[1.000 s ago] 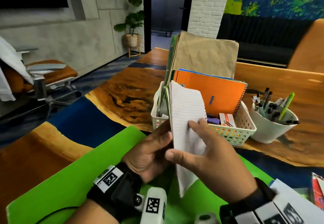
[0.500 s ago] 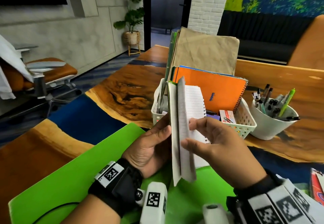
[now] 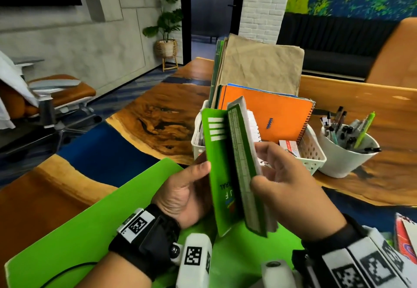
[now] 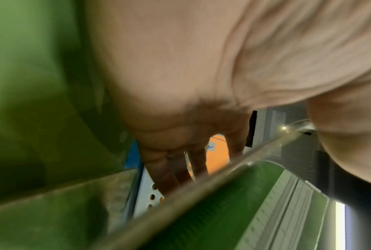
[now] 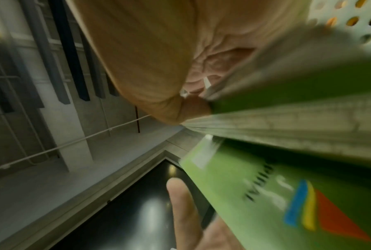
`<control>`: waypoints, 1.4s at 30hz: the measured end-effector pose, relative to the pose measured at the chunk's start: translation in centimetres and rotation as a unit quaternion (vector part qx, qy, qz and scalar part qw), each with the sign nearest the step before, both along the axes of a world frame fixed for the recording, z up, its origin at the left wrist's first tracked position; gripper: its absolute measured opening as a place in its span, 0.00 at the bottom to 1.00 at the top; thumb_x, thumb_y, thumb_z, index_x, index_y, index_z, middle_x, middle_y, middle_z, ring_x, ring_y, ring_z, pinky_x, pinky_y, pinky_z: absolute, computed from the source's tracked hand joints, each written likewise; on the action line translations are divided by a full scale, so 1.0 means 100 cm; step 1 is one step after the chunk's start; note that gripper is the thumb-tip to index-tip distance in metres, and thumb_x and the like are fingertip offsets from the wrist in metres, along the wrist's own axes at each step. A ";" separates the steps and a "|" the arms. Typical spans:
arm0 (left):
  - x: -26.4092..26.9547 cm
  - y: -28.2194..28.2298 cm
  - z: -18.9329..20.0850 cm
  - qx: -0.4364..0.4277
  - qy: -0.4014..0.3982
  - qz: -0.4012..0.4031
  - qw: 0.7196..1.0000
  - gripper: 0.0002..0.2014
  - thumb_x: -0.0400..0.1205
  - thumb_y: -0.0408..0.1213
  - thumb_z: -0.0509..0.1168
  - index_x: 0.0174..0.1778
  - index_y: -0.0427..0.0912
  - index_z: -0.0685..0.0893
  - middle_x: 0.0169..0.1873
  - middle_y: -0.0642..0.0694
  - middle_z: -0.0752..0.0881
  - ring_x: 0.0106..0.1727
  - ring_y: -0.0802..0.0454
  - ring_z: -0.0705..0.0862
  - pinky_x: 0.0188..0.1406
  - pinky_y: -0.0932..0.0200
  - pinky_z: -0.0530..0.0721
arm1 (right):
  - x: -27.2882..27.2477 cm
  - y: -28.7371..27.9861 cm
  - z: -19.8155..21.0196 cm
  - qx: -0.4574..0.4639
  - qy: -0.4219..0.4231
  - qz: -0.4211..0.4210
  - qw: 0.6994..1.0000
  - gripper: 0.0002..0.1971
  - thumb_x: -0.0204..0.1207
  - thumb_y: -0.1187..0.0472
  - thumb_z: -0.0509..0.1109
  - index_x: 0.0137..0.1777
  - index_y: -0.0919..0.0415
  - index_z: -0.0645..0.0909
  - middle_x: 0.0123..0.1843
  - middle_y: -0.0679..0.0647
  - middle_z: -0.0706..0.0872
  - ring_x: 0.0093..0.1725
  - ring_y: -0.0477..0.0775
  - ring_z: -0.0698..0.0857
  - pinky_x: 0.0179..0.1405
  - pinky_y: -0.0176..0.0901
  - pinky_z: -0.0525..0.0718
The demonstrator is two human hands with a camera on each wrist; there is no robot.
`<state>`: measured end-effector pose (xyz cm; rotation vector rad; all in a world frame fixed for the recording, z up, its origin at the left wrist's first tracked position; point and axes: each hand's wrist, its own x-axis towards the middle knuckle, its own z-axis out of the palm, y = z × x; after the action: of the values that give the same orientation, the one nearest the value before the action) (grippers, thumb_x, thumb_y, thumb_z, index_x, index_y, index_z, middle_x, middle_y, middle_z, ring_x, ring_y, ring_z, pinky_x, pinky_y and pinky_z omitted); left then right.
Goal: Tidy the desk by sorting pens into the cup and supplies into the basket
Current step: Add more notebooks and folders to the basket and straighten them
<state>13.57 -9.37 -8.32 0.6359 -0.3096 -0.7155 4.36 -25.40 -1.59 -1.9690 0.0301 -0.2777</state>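
Observation:
A green notebook stands upright between both hands, over the green mat and just in front of the white basket. Its covers are almost closed on the white pages. My left hand grips the front cover from the left, thumb on its face. From the right, my right hand pinches the page block and back cover. The right wrist view shows the cover's coloured logo. A white cup full of pens stands to the right of the basket.
The basket holds an orange spiral notebook, a brown paper folder and a small box. Red-and-white packets lie at the right edge. The wooden desk stretches left; an office chair stands beyond it.
The notebook was open on white lined pages. My right hand has folded pages and cover over, so the green covers now face me, nearly shut, and the book sits a little higher.

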 end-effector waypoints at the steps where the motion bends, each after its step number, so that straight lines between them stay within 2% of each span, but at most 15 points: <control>1: 0.000 0.000 -0.001 0.031 -0.007 0.009 0.999 0.44 0.64 0.39 0.86 0.77 0.35 0.79 0.72 0.27 0.81 0.73 0.28 0.81 0.76 0.26 0.73 | -0.002 -0.003 0.007 -0.006 -0.014 -0.012 1.000 0.22 0.73 0.76 0.64 0.59 0.51 0.82 0.56 0.40 0.90 0.52 0.48 0.92 0.51 0.53 0.91; 8: 0.012 0.002 0.001 0.082 0.029 0.082 0.993 0.22 0.72 0.21 0.67 0.64 0.30 0.87 0.62 0.24 0.87 0.58 0.26 0.89 0.58 0.28 0.87 | -0.029 -0.048 0.061 -0.141 -0.112 -0.167 0.969 0.27 0.69 0.70 0.65 0.62 0.40 0.81 0.51 0.41 0.91 0.44 0.41 0.91 0.45 0.49 0.91; 11: 0.018 0.011 0.004 0.053 0.067 0.103 0.991 0.24 0.76 0.23 0.64 0.70 0.27 0.81 0.63 0.22 0.85 0.61 0.23 0.87 0.58 0.23 0.85 | -0.033 -0.072 0.060 -0.155 -0.129 -0.255 0.946 0.25 0.66 0.62 0.69 0.58 0.34 0.73 0.52 0.44 0.89 0.50 0.52 0.90 0.52 0.66 0.88; 14: 0.017 0.017 0.008 0.040 0.066 0.091 0.993 0.25 0.74 0.29 0.70 0.68 0.26 0.82 0.64 0.19 0.83 0.61 0.21 0.87 0.55 0.25 0.86 | -0.028 -0.067 0.052 -0.303 -0.093 -0.290 0.903 0.23 0.68 0.53 0.81 0.61 0.44 0.78 0.56 0.46 0.82 0.58 0.53 0.83 0.59 0.50 0.79; 17: 0.017 0.019 0.003 0.001 0.066 0.039 0.997 0.37 0.67 0.30 0.82 0.73 0.30 0.79 0.67 0.20 0.82 0.65 0.19 0.84 0.60 0.22 0.82 | -0.024 -0.038 0.049 -0.236 -0.067 -0.202 0.948 0.36 0.65 0.27 0.73 0.68 0.48 0.80 0.65 0.47 0.83 0.65 0.49 0.83 0.68 0.53 0.80; 19: 0.016 0.017 0.003 -0.083 0.071 -0.028 0.994 0.30 0.82 0.27 0.69 0.81 0.30 0.69 0.74 0.19 0.74 0.73 0.17 0.76 0.70 0.19 0.72 | -0.022 -0.014 0.043 -0.139 -0.031 -0.119 0.983 0.41 0.60 0.20 0.68 0.70 0.43 0.78 0.64 0.41 0.85 0.64 0.43 0.84 0.64 0.54 0.84; 21: 0.011 0.019 0.001 -0.098 0.046 -0.029 0.994 0.24 0.91 0.24 0.49 0.84 0.28 0.59 0.79 0.17 0.66 0.79 0.17 0.67 0.77 0.20 0.62 | -0.021 0.005 0.034 -0.144 -0.048 -0.075 0.986 0.31 0.67 0.32 0.72 0.69 0.41 0.76 0.63 0.37 0.85 0.63 0.39 0.84 0.61 0.51 0.86; 24: 0.007 0.014 0.010 -0.003 -0.018 0.021 1.000 0.28 0.84 0.25 0.65 0.82 0.30 0.68 0.76 0.22 0.75 0.74 0.21 0.77 0.68 0.24 0.77 | -0.021 0.016 0.031 -0.153 -0.116 -0.053 0.980 0.18 0.76 0.63 0.73 0.61 0.44 0.77 0.54 0.37 0.86 0.54 0.39 0.85 0.52 0.48 0.85; 29: 0.009 0.003 0.012 0.018 -0.032 0.060 0.997 0.36 0.73 0.29 0.80 0.77 0.29 0.75 0.72 0.29 0.82 0.70 0.35 0.84 0.63 0.45 0.86 | -0.023 0.014 0.033 -0.145 -0.163 -0.028 0.975 0.22 0.76 0.78 0.67 0.58 0.49 0.81 0.50 0.38 0.86 0.49 0.39 0.84 0.47 0.35 0.81; 31: 0.008 0.001 0.020 0.034 -0.046 0.092 0.994 0.23 0.72 0.26 0.78 0.63 0.28 0.85 0.60 0.30 0.89 0.60 0.41 0.90 0.55 0.52 0.89 | -0.021 0.009 0.037 -0.105 -0.161 -0.017 0.981 0.22 0.77 0.80 0.66 0.58 0.50 0.82 0.50 0.38 0.87 0.51 0.40 0.85 0.49 0.34 0.82; 33: 0.003 0.003 0.035 0.060 -0.059 0.137 0.987 0.05 0.70 0.24 0.70 0.32 0.38 0.87 0.34 0.40 0.90 0.36 0.52 0.91 0.40 0.59 0.88 | -0.014 -0.001 0.040 -0.076 -0.150 -0.022 0.985 0.19 0.78 0.76 0.67 0.57 0.50 0.83 0.51 0.40 0.88 0.52 0.42 0.86 0.53 0.41 0.84; 35: -0.001 0.008 0.052 0.092 -0.101 0.161 0.977 0.21 0.77 0.23 0.62 0.20 0.47 0.84 0.27 0.49 0.87 0.31 0.59 0.88 0.35 0.62 0.87 | 0.000 -0.014 0.048 -0.075 -0.124 -0.018 0.989 0.13 0.78 0.66 0.71 0.59 0.50 0.84 0.53 0.43 0.90 0.54 0.45 0.88 0.57 0.49 0.86; 38: 0.011 0.022 0.076 0.080 -0.101 0.217 0.968 0.30 0.87 0.22 0.54 0.26 0.50 0.90 0.36 0.55 0.92 0.41 0.65 0.90 0.34 0.70 0.87 | 0.037 -0.044 0.069 -0.072 -0.052 -0.030 0.996 0.18 0.77 0.45 0.73 0.62 0.54 0.85 0.55 0.45 0.91 0.55 0.41 0.89 0.56 0.44 0.85; 40: 0.035 0.035 0.090 0.065 -0.112 0.239 0.962 0.21 0.90 0.24 0.52 0.56 0.45 0.91 0.55 0.46 0.93 0.57 0.53 0.92 0.50 0.53 0.92 | 0.071 -0.070 0.081 -0.170 -0.021 -0.096 0.980 0.23 0.79 0.40 0.68 0.64 0.55 0.84 0.59 0.49 0.90 0.59 0.47 0.87 0.59 0.49 0.84; 42: 0.065 0.043 0.107 0.083 -0.119 0.285 0.948 0.22 0.89 0.25 0.54 0.79 0.38 0.74 0.70 0.37 0.86 0.68 0.40 0.87 0.58 0.36 0.89 | 0.108 -0.092 0.085 -0.330 0.053 -0.141 0.932 0.28 0.79 0.41 0.71 0.73 0.55 0.77 0.70 0.54 0.84 0.68 0.57 0.82 0.67 0.53 0.80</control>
<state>20.04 -5.03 2.43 0.9247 -0.2702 -0.1071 15.15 -34.58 6.89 -2.6542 0.3301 -0.4054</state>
